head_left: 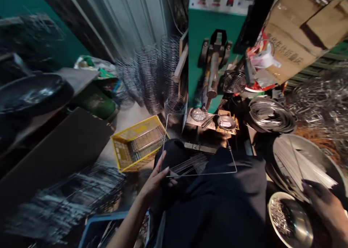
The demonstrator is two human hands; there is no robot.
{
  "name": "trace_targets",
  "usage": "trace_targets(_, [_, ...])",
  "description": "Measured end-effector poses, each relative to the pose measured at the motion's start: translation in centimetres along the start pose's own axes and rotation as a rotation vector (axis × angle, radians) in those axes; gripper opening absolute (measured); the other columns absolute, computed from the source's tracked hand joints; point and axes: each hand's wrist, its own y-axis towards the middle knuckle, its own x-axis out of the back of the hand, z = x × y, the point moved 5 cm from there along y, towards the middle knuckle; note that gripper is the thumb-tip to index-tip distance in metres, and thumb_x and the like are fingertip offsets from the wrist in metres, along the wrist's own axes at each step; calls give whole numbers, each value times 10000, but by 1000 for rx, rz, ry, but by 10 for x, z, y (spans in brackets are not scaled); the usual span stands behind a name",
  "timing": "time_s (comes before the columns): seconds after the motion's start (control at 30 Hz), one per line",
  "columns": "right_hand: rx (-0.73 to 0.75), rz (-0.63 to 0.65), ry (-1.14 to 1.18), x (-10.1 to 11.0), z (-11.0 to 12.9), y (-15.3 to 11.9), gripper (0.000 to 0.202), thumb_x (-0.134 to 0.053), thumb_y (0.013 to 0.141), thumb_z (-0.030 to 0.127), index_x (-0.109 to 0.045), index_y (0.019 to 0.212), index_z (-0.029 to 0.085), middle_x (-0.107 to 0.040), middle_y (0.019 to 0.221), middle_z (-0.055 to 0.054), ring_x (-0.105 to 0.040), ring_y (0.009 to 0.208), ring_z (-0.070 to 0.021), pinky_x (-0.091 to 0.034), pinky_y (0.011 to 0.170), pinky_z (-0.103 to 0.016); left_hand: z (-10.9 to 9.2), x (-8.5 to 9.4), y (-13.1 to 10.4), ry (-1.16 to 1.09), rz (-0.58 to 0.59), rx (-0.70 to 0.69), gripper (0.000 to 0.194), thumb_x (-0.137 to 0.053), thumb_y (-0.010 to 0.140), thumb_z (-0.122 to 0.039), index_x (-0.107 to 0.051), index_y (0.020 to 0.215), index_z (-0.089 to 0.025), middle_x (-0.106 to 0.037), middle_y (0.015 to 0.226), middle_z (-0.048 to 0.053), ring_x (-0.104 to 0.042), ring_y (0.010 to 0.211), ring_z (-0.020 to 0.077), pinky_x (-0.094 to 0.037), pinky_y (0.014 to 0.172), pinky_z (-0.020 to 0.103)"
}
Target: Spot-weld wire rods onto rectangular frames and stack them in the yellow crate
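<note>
My left hand [160,175] pinches the lower left corner of a thin rectangular wire frame [201,174], which is held above my lap. A small fitting sits on the frame's right side. Over on the right, my right hand [324,208] is closed at the edge of a wide metal bowl [337,168] and slightly blurred. A thin metal rod [296,157] rises from its fingers, across the flat metal strips [307,161] lying in that bowl. Loose straight wires [187,164] rest between my legs.
A green machine [197,59] stands ahead, with small dishes [199,114] of metal parts at its foot. To the left sits a yellow crate [119,153]; a blue bin [94,222] is nearer. A steel bowl [303,222] of small parts and coiled strip [269,115] are on the right.
</note>
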Motion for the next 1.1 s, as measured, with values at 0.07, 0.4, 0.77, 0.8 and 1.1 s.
trace_targets(0.07, [-74, 51, 156, -12, 12, -12, 335, -650, 723, 592, -628, 971, 368, -715, 876, -104, -698, 868, -347, -549, 684, -423, 2, 0, 1, 5, 9, 7, 1082, -753, 795, -374, 8, 1562, -339, -737, 765, 50, -706, 604, 239, -528, 512, 282])
trace_targets(0.4, [125, 80, 288, -29, 90, -28, 457, -625, 754, 542, -691, 1049, 199, -717, 1020, -98, -650, 1010, -302, -539, 847, -366, 5, 26, -24, -153, -213, -87, 845, -781, 742, -210, -383, 1479, -322, -700, 742, -26, -496, 408, 41, -413, 410, 125])
trace_targets(0.77, [158, 157, 405, -20, 106, -57, 393, -673, 768, 505, -735, 1015, 206, -732, 978, -69, -678, 867, -252, -550, 636, -282, 13, 10, -14, -95, -80, -49, 988, -774, 770, -289, -172, 1554, -290, -656, 613, -27, -353, 312, 26, -297, 338, 118])
trace_targets(0.8, [178, 139, 414, -18, 106, -58, 380, -674, 769, 502, -738, 999, 206, -732, 1007, -71, -675, 925, -263, -561, 701, -298, 15, 4, -11, -91, -52, -44, 984, -760, 787, -306, -149, 1558, -286, -666, 626, -13, -350, 315, 26, -300, 342, 122])
trace_targets(1.1, [437, 58, 265, -2, 122, -77, 362, -619, 871, 435, -703, 1151, 221, -693, 1178, -84, -649, 1089, -278, -514, 971, -404, 16, -28, -5, 49, 50, -94, 958, -664, 870, -334, -6, 1566, -298, -708, 697, 34, -441, 321, 73, -328, 361, 170])
